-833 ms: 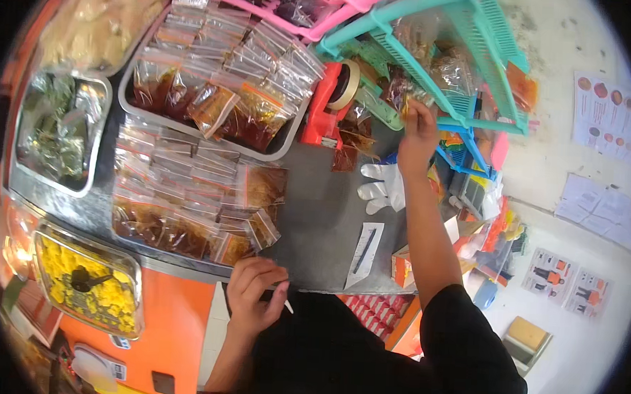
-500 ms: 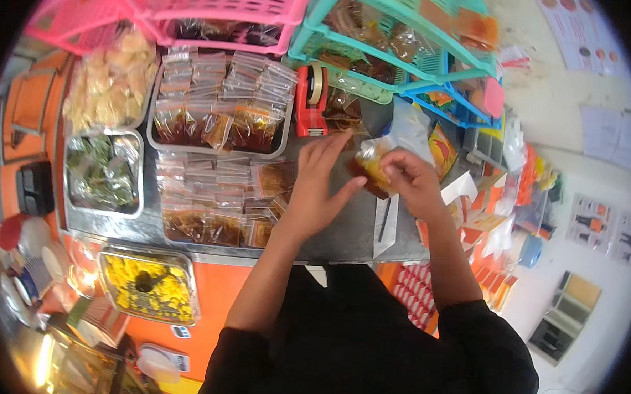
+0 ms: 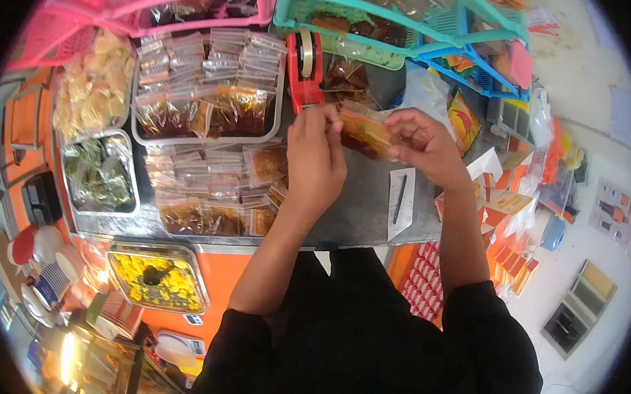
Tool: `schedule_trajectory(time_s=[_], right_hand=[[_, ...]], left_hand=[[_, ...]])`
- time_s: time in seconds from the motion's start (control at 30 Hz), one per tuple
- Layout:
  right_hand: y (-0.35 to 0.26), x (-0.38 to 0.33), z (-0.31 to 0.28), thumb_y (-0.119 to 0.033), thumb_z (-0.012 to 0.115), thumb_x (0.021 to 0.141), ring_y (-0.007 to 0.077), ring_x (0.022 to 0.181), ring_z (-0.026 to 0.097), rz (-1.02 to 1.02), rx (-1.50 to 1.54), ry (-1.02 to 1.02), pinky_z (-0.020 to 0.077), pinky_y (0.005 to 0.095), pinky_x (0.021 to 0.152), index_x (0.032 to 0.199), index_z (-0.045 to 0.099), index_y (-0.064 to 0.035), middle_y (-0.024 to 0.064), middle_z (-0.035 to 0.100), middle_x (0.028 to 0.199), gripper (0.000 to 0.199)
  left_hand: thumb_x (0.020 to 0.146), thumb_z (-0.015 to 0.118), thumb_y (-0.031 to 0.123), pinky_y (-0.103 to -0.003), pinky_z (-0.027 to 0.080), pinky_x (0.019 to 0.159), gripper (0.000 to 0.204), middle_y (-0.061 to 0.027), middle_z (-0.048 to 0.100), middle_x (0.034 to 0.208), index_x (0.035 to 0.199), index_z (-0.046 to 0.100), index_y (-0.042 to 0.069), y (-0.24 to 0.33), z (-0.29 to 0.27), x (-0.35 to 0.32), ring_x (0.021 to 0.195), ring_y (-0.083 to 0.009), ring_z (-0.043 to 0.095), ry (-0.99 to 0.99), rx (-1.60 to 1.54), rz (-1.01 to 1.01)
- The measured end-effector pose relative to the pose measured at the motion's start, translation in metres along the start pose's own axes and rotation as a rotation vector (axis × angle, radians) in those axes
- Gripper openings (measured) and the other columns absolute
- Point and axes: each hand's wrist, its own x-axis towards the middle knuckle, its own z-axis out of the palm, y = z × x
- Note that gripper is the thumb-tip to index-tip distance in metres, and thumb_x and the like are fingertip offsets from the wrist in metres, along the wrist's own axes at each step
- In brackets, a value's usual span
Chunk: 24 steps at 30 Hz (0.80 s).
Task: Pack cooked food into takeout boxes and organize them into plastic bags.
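Now a small clear bag (image 3: pixel 366 134) with brown stuff inside is up over the dark desk (image 3: pixel 354 210), between two bare hands. The bag slants, with its left end a bit higher, and an orange line runs along its top edge. The right hand (image 3: pixel 427 144) is at 3 o'clock from the bag and pinches its right end with thumb and fingers. The left hand (image 3: pixel 318 154) is at about 8 o'clock, with its fingers bent in and the tips touching the bag's left end. I cannot tell if they pinch it.

Think of the bag as the middle of a clock. A red tape holder (image 3: pixel 304 89) with a roll of tape stands near, between 10 and 11 o'clock. A green rack (image 3: pixel 409 39) is at 12. Some see-through plastic (image 3: pixel 429 96) lies at 2, and a yellow packet (image 3: pixel 463 126) is at 3. White paper (image 3: pixel 399 226) with a dark pen (image 3: pixel 399 200) on it lies at 5. Rows of little brown bags (image 3: pixel 204 216) lie flat on the desk at 8. Just past 9 sits a metal tray (image 3: pixel 204 143) full of more brown bags (image 3: pixel 245 115). Well apart, between 7 and 8, is a pan (image 3: pixel 199 301) of yellow food (image 3: pixel 175 282) with a dark spoon (image 3: pixel 156 274) in it.
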Motion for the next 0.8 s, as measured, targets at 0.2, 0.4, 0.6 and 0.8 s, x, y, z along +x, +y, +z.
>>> schedule_trajectory(time_s=[0.2,0.4,0.6,0.8], right_hand=[[0.026,0.060,-0.041,-0.001,0.065,0.093,0.0077,0.088,0.060,-0.109,-0.237,0.249,0.0476,0.0226,0.078,0.112,0.064,-0.0049,0.0005,0.067,0.102,0.019],[0.049,0.132,-0.046,0.002,0.062,0.092,0.0201,0.114,0.059,-0.469,0.020,0.327,0.0515,0.0338,0.092,0.127,0.057,-0.0028,0.0120,0.055,0.131,0.035],[0.066,0.149,-0.057,-0.001,0.058,0.087,0.0430,0.127,0.052,-0.226,-1.590,0.707,0.0472,0.0505,0.102,0.129,0.053,0.0067,0.0295,0.043,0.144,0.042],[0.030,0.205,-0.080,-0.011,0.052,0.092,0.0484,0.118,0.057,0.178,-1.517,0.594,0.0447,0.0544,0.103,0.121,0.059,0.0090,0.0317,0.060,0.126,0.036]], left_hand=[[0.093,0.049,-0.006,-0.042,0.041,0.086,0.018,-0.0153,0.058,0.102,0.109,0.047,0.001,-0.029,0.009,-0.026,0.094,-0.0344,0.054,0.439,-0.247,0.133],[0.095,0.047,-0.004,-0.043,0.040,0.086,0.012,-0.0182,0.057,0.101,0.105,0.045,0.002,-0.031,-0.004,-0.076,0.093,-0.0317,0.055,0.430,0.046,0.062],[0.088,0.050,-0.008,-0.044,0.040,0.085,0.019,-0.0160,0.062,0.099,0.101,0.044,0.004,-0.030,0.002,-0.098,0.092,-0.0343,0.057,0.321,-0.014,0.031],[0.080,0.054,-0.012,-0.045,0.040,0.083,0.029,-0.0141,0.065,0.106,0.103,0.046,0.004,-0.012,-0.006,-0.101,0.095,-0.0349,0.057,0.145,-0.053,0.087]])
